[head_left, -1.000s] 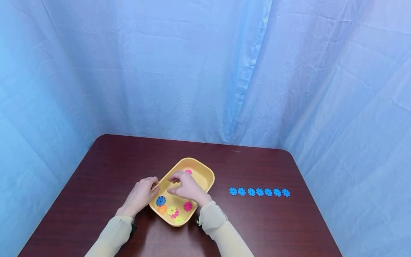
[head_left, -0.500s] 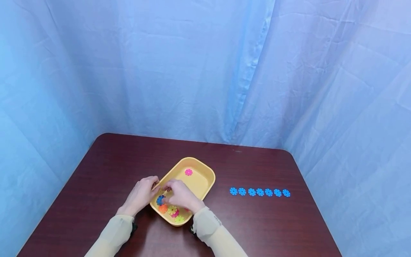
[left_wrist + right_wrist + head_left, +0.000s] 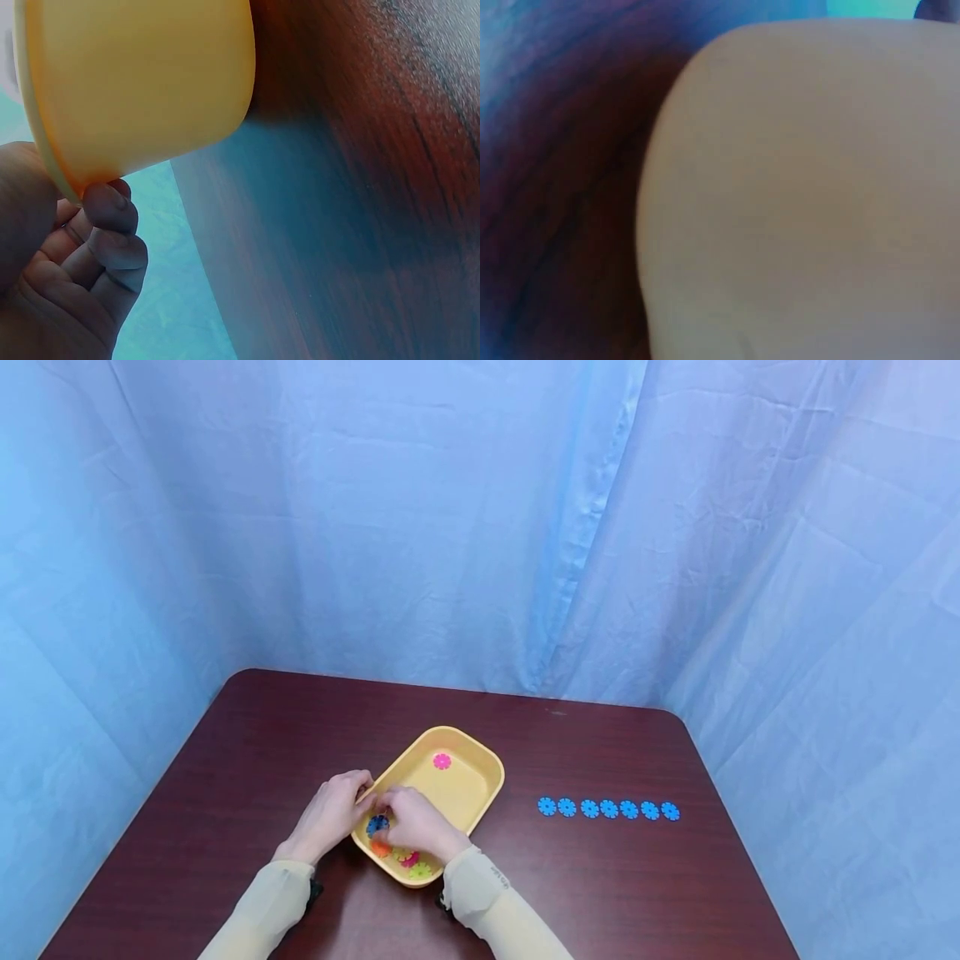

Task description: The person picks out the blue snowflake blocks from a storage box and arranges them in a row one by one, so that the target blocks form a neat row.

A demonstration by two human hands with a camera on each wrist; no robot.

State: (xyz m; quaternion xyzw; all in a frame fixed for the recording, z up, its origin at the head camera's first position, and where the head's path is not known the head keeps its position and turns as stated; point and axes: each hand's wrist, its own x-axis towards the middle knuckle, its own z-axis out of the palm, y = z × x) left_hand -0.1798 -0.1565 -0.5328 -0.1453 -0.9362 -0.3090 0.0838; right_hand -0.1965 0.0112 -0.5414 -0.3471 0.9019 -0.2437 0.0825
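Note:
My left hand [image 3: 328, 814] grips the rim of a yellow plastic basin [image 3: 480, 810] at its left side. In the left wrist view, curled fingers [image 3: 112, 251] and the thumb pinch the basin's edge [image 3: 150, 75]. Inside the basin, my right hand [image 3: 420, 822] has its thumb and fingers around a dark blue snowflake disc [image 3: 377, 826], pinching it. Orange [image 3: 381, 848], pink and yellow-green discs [image 3: 422, 870] lie close by, partly under that hand. A pink disc [image 3: 442, 762] lies alone at the basin's far end. The right wrist view shows mostly the basin's outer wall [image 3: 795, 187], fingers hidden.
To the right of the basin, several blue snowflake discs [image 3: 608, 809] lie flat in a straight row on the dark wooden table [image 3: 600, 893]. Light blue curtains [image 3: 420, 527] hang behind the table and along both sides.
My right hand has moved down and left inside the basin, from hovering over its middle to the dark blue disc. The far pink disc is now uncovered. The left hand stays on the rim.

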